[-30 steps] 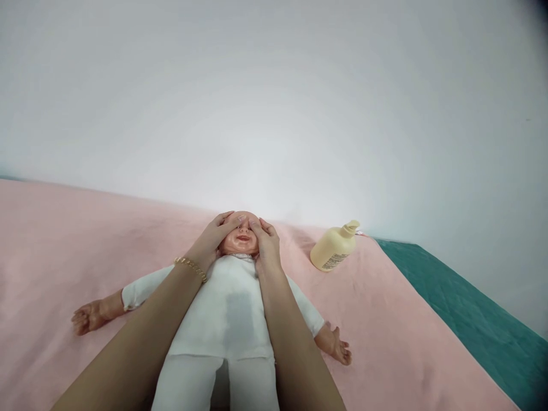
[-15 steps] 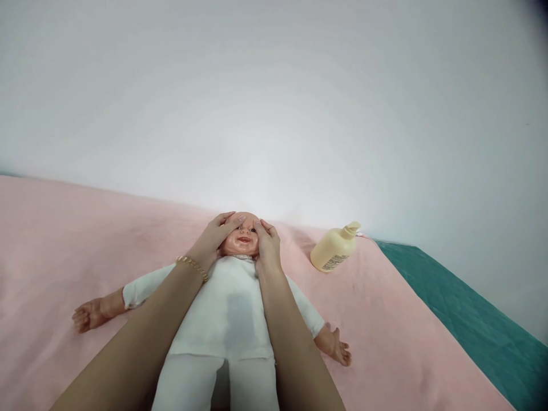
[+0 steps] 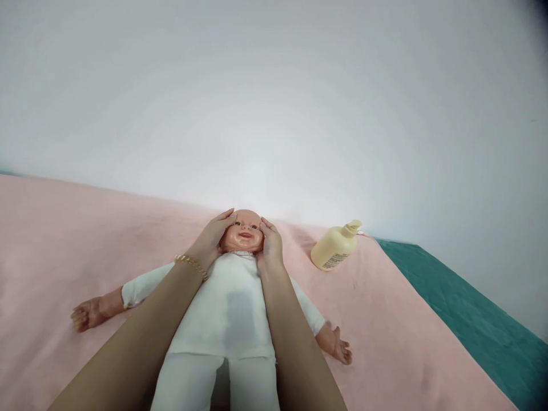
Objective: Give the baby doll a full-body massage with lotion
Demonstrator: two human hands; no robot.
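A baby doll [image 3: 222,302] in a white cloth body lies on its back, its head towards the wall and its arms spread wide. My left hand [image 3: 214,235], below a gold bracelet, cups one side of the doll's head [image 3: 244,233], thumb near the temple. On the opposite side my right hand [image 3: 270,242] is curved round the head, with its thumb and fingers by the temple. Between the two hands the doll's face is uncovered. My palms and some fingers are partly hidden behind the head.
A pale yellow pump bottle [image 3: 334,248] stands to the right of the doll's head. Pink cloth [image 3: 385,319] lies under everything, with a green surface [image 3: 466,308] beyond its right edge. A white wall [image 3: 274,114] rises behind.
Both thumbs have slid outward from the middle of the doll's forehead to its temples, uncovering the eyes and brow. The doll's body and the bottle stay where they were.
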